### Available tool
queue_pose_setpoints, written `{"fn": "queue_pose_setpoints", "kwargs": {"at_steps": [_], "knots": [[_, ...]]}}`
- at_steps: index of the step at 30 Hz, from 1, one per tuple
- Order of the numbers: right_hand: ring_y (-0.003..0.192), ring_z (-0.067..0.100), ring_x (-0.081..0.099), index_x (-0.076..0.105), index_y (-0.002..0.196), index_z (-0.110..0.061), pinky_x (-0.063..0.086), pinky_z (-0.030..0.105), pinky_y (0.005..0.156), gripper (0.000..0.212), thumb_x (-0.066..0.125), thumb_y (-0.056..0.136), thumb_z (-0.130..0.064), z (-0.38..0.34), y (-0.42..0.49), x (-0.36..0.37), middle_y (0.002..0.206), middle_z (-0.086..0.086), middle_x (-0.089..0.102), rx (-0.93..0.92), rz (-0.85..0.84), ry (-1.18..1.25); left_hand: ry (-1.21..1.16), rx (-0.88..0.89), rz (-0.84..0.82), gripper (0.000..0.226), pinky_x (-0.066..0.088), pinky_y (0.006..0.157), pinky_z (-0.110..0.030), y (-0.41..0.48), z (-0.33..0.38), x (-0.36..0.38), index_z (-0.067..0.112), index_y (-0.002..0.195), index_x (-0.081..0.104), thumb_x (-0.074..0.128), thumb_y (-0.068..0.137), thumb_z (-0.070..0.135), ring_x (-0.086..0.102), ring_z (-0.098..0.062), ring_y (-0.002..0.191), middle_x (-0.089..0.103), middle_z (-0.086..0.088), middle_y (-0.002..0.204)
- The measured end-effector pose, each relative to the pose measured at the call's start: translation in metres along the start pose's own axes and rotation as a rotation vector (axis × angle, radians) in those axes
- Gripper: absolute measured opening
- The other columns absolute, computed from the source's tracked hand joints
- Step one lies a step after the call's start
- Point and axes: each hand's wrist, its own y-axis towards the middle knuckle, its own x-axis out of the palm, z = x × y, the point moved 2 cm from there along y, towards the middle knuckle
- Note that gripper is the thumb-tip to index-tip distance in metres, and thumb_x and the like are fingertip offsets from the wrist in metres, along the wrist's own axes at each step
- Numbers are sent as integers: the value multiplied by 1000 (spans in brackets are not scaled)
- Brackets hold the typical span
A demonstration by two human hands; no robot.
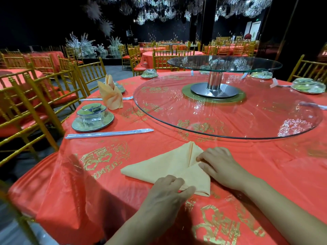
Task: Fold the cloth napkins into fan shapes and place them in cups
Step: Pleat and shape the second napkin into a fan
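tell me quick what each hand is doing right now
left hand: pinches near edge of the napkin
right hand: fingers curled on the napkin, at its middle fold; pinch or press unclear

I'm seeing a red tablecloth with gold print lying over the round table, and a big glass turntable sitting on it — a smaller glass disc is standing above on a steel pedestal. Wrapped chopsticks are lying to the left. Gold chairs are standing around; crystal chandeliers are hanging overhead.
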Motion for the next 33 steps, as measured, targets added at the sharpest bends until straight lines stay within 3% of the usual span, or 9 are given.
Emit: {"fn": "queue_pose_setpoints", "kwargs": {"at_steps": [6,9,14,17,22,25,28,31,33], "knots": [[119,19,37,51,118,-28,18,31,100,29,34,96,-36,27,17,-3,121,-9,51,182,9,-128,19,-4,10,45,48,50,-18,3,-1,-1,36,104,45,35,66,13,59,-11,65,66,10,83],[119,23,42,55,121,-20,31,35,99,30,41,95,-28,16,10,-13,124,-2,53,182,148,-30,-13,-13,20,44,48,52,-17,2,0,-2,37,105,45,35,67,17,59,-10,66,65,12,83],[85,13,64,67,87,-26,54,23,67,28,40,83,-34,-51,-29,0,96,-9,64,-46,100,20,-74,-7,26,43,49,56,-18,2,-4,0,37,106,47,38,70,17,59,-11,70,65,11,87],[98,10,64,64,102,-26,54,21,78,33,34,90,-35,-54,-41,18,110,-9,64,6,15,55,-138,-26,67,41,50,65,-21,-1,-9,2,33,110,49,42,74,15,58,-9,79,67,10,94],[130,3,40,51,130,-28,25,15,107,62,0,98,-42,-48,-52,18,139,-10,48,159,-132,-85,-210,-61,97,45,52,79,-20,-11,-17,-1,32,112,50,41,71,14,58,-7,98,67,6,107],[140,-2,-12,2,147,-27,-10,13,111,72,-10,83,-59,-44,-55,20,152,-15,-9,52,-103,-123,-197,-76,67,40,53,78,-22,-14,-23,0,39,115,49,42,79,22,62,-6,97,67,9,109],[140,12,23,31,143,-18,20,25,105,67,6,95,-58,-45,-58,17,150,0,32,143,-224,-101,-157,-66,17,42,48,81,-17,-14,-28,-1,41,116,53,42,79,25,58,-1,96,66,15,110],[144,14,-3,8,147,-18,2,27,111,77,-1,88,-67,-42,-55,17,156,-1,0,72,-117,-211,-131,-52,-2,44,35,84,-17,-15,-27,-2,42,116,54,40,78,25,56,0,95,66,16,110],[142,16,19,28,144,-17,6,32,109,75,3,91,-64,-48,-53,7,154,2,21,113,-133,-155,-137,-53,-5,43,36,84,-18,-15,-25,-2,42,119,47,39,79,27,60,-1,93,67,16,110]]}}
